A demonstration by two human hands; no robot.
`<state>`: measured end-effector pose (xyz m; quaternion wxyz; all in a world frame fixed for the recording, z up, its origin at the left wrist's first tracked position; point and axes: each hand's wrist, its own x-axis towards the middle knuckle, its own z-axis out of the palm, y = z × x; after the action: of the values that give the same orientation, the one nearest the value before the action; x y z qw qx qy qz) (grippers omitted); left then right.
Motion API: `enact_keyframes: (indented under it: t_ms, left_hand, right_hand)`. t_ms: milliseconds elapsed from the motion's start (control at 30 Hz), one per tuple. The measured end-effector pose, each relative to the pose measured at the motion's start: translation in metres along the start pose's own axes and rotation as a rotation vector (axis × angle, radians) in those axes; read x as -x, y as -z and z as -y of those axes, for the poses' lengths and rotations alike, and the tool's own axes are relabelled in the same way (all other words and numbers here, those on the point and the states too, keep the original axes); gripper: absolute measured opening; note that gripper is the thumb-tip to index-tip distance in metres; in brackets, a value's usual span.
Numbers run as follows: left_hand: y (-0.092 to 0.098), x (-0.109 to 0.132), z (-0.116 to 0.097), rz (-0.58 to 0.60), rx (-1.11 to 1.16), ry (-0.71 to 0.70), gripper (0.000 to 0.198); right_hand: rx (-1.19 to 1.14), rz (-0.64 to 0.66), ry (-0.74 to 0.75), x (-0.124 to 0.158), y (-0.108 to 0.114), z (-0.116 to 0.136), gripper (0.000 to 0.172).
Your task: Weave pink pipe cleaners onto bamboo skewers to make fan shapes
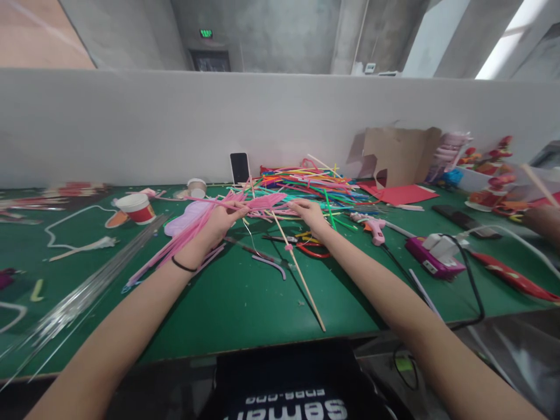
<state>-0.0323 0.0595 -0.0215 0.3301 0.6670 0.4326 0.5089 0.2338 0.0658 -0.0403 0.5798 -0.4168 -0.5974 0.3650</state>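
A flat pink fuzzy piece, apparently made of pipe cleaners, stretches between my two hands. My left hand is closed on its left end, fingers pressed together. At its right end, my right hand has its thumb and fingertips pinched. A thin wooden stick with a small pink wrap slants from beneath the pink piece towards the table's front edge. Long pink pipe cleaners lie under my left hand and wrist. Red-handled scissors and black-jawed pliers rest by my right wrist.
Behind my hands lies a heap of coloured pipe cleaners, with a phone upright. Left are a paper cup and wires. Right are a pink glue gun, purple power strip, cardboard and another person's hand.
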Motion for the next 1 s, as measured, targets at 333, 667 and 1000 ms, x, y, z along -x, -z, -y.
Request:
enact_keyframes:
  t_ms: [333, 667, 1000]
  left_hand:
    - [-0.007, 0.008, 0.000, 0.087, 0.285, 0.160, 0.024]
    - [-0.022, 0.014, 0.010, 0.145, 0.114, 0.069, 0.026]
    - [-0.030, 0.015, 0.011, 0.309, -0.525, -0.416, 0.027]
  right_hand:
    - [0.498, 0.142, 0.246, 0.008, -0.001, 0.004, 0.014]
    - [0.975, 0.268, 0.605, 0.028, -0.014, 0.015, 0.017]
    - [1.037, 0.392, 0.513, 0.027, -0.011, 0.007, 0.011]
